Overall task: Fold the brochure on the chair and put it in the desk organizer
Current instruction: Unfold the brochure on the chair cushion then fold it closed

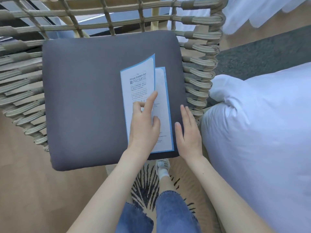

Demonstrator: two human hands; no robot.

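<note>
Fingers (152,100) of left hand (144,128) press brochure (139,81); top flap lifted.

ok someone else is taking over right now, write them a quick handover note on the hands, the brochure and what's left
Left hand: pressing on the brochure, index finger extended over the folded panel.
Right hand: open, flat on the cushion beside the brochure's right edge, holding nothing.
Brochure: on the chair cushion, top flap turned over but its upper corner lifted, not creased flat.
Done: fold started.
Left: flatten the fold, carry it to the desk organizer, which is not in view.
</note>
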